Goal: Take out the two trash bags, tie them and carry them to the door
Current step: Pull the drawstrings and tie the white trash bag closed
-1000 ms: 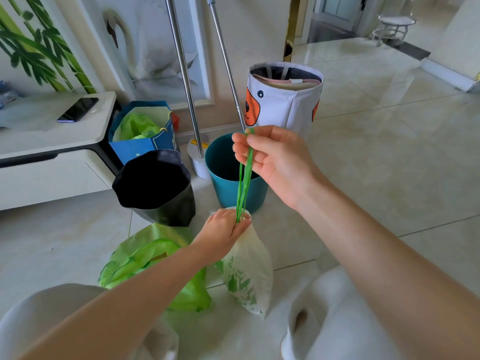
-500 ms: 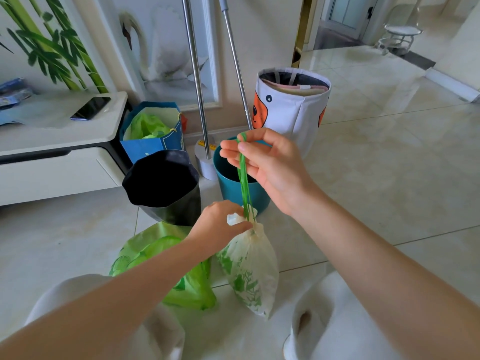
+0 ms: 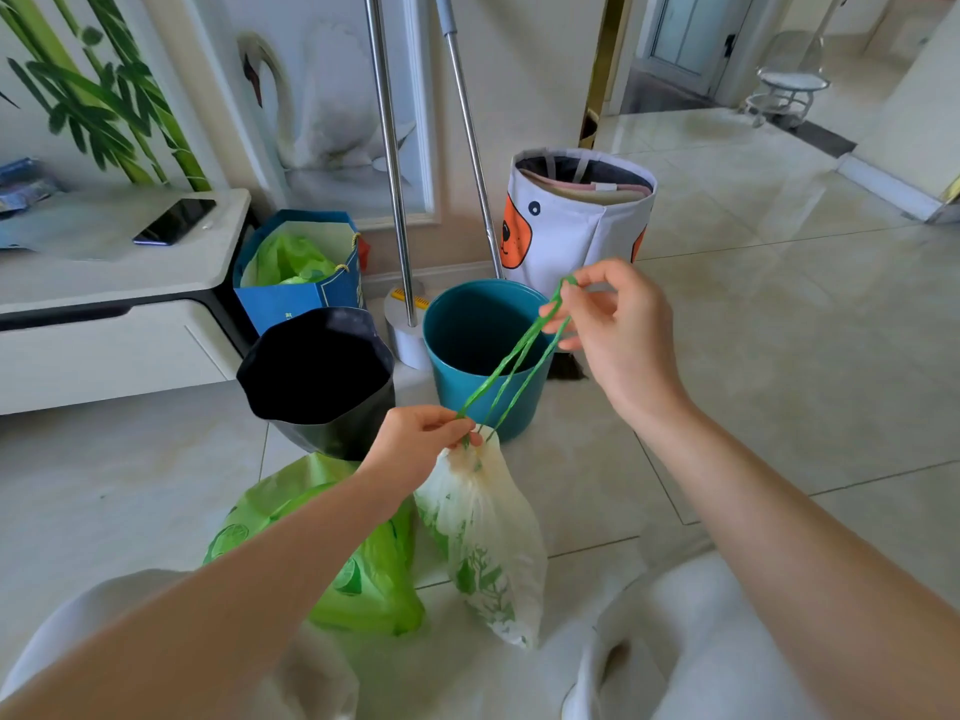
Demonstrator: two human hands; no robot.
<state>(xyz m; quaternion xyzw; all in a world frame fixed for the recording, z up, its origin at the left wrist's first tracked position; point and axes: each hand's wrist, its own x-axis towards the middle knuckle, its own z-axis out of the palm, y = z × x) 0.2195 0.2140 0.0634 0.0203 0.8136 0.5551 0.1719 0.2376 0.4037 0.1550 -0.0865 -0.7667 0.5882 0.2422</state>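
Note:
A white trash bag [image 3: 483, 532] with green leaf print hangs just above the floor, its neck gathered. My left hand [image 3: 415, 444] pinches that neck. Its green drawstring [image 3: 511, 368] runs up and to the right as a loop, held by the fingers of my right hand [image 3: 613, 324] over the teal bin. A second, bright green trash bag [image 3: 363, 574] lies on the floor under my left forearm, partly hidden by it.
A teal bin [image 3: 483, 356] and a black bin [image 3: 322, 376] stand open ahead. Behind them are two mop poles [image 3: 389, 163], a blue paper bag [image 3: 296, 283], a white fabric basket [image 3: 582, 220] and a low white cabinet [image 3: 104, 304]. A doorway [image 3: 675, 49] lies far right.
My right hand has swung to the right and pulled the drawstring out at a slant. The bag's neck has drawn tighter under my left hand.

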